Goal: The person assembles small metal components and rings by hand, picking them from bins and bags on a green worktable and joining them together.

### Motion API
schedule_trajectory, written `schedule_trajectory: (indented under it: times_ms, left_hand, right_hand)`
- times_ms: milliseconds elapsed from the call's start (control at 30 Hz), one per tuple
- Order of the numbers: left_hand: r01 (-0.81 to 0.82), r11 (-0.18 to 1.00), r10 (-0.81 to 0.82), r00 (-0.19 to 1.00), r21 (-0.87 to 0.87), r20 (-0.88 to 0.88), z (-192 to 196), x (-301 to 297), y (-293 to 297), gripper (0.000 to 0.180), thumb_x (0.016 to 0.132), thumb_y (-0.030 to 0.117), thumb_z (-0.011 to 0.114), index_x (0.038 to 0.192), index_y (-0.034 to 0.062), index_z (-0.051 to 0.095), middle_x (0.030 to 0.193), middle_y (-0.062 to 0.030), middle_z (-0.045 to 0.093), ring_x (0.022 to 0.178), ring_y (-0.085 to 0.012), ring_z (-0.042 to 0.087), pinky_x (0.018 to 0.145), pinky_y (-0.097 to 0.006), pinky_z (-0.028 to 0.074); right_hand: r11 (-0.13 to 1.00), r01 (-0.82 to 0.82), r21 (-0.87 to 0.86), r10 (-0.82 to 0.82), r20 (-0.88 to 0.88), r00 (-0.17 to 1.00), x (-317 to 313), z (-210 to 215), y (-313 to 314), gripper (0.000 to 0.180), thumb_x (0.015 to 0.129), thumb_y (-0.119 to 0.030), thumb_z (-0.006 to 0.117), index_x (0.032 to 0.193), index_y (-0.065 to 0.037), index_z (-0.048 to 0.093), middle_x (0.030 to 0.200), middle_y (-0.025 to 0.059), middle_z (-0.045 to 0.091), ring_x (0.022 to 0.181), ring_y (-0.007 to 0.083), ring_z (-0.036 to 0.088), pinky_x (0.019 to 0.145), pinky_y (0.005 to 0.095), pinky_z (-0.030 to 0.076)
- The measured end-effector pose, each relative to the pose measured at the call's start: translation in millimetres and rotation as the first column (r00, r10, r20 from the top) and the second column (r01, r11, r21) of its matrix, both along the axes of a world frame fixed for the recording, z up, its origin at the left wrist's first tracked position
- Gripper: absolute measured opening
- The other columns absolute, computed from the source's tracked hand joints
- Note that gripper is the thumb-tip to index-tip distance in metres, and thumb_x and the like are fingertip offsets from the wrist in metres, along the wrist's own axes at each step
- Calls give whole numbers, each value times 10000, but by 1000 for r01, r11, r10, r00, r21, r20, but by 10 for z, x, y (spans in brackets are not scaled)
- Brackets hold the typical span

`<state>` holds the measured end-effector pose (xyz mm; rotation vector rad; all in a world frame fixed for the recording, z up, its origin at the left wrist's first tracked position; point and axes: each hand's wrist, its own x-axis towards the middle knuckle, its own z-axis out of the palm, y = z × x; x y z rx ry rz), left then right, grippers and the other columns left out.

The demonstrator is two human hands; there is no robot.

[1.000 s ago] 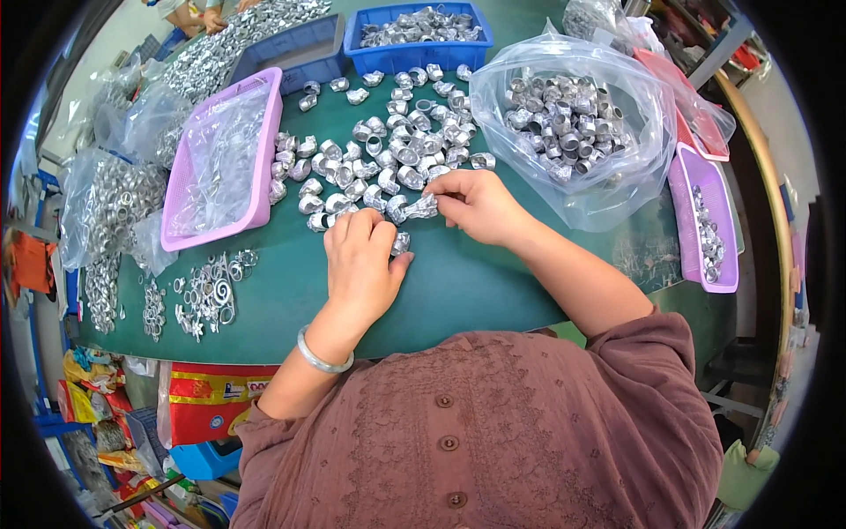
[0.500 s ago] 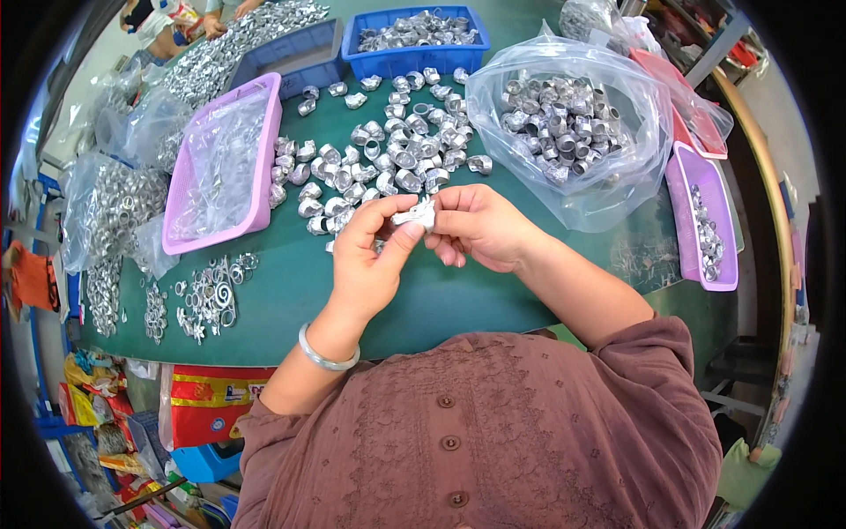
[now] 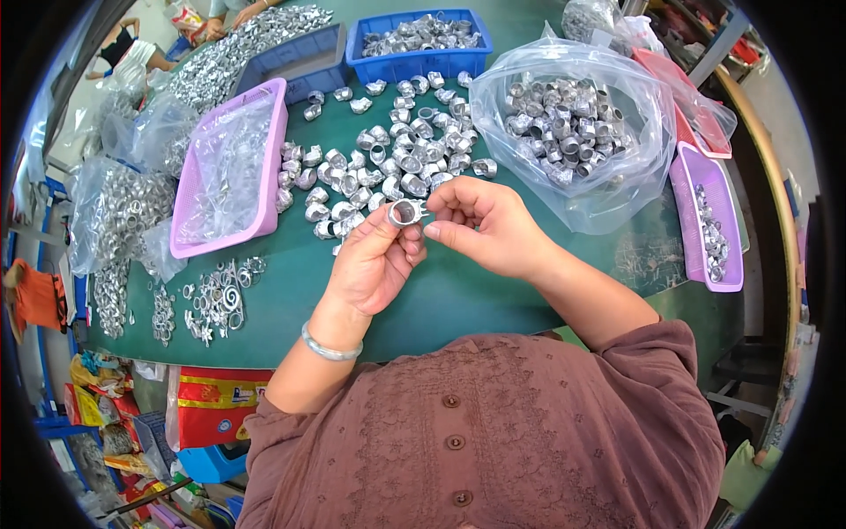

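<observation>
A silver-coloured metal ring [image 3: 405, 212] is pinched between the thumb and fingers of my left hand [image 3: 371, 261], its round hole facing up. Small prongs stick out from its right side. My right hand [image 3: 489, 227] is closed, its curled fingertips at those prongs; whatever lies between them is mostly hidden. Just beyond both hands, a loose pile of similar chunky metal rings [image 3: 411, 162] spreads over the green table [image 3: 476, 304]. A bracelet circles my left wrist.
A pink basket [image 3: 275, 167] with plastic bags stands left of the pile. Behind are a blue bin [image 3: 419, 66] of metal pieces and a grey-blue tray [image 3: 295, 66]. On the right sit a clear bag [image 3: 608, 198] of rings and a purple basket [image 3: 733, 256]. Another person's hands work at the far left.
The ring has been turned so its hole faces up. My left hand has rotated with its fingers curled under, and my right hand has shifted slightly, its fingers more curled.
</observation>
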<state>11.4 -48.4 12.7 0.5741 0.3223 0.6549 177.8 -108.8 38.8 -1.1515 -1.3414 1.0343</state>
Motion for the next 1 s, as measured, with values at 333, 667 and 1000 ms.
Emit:
schedule_trajectory:
  times_ms: [333,667,1000]
  left_hand:
    - [40,999,-41,998,13,56,-48,-10,46,155,894,180,512,930,40,568,768,-26,563,661,-109,499,609,-240,399]
    - [46,991,-61,992,127,111,-112,-27,82,235,878,164,536,1059,14,548,859,-47,586,715,-116,517,658,-245,414]
    - [95,995,-100,982,34,159,-159,-7,93,169,888,173,518,984,41,563,809,-48,584,693,-123,510,637,-244,407]
  right_hand:
    - [974,51,222,-109,260,959,-37,95,-2,146,750,-40,652,858,-12,557,715,52,556,612,131,555,544,251,448]
    - [882,-5,472,-216,415,884,-48,80,15,90,723,-10,622,783,-34,560,735,89,548,649,258,565,545,320,452]
    - [974,38,223,-89,224,971,-76,144,56,36,762,-14,598,765,-5,563,687,56,583,606,133,582,535,255,453]
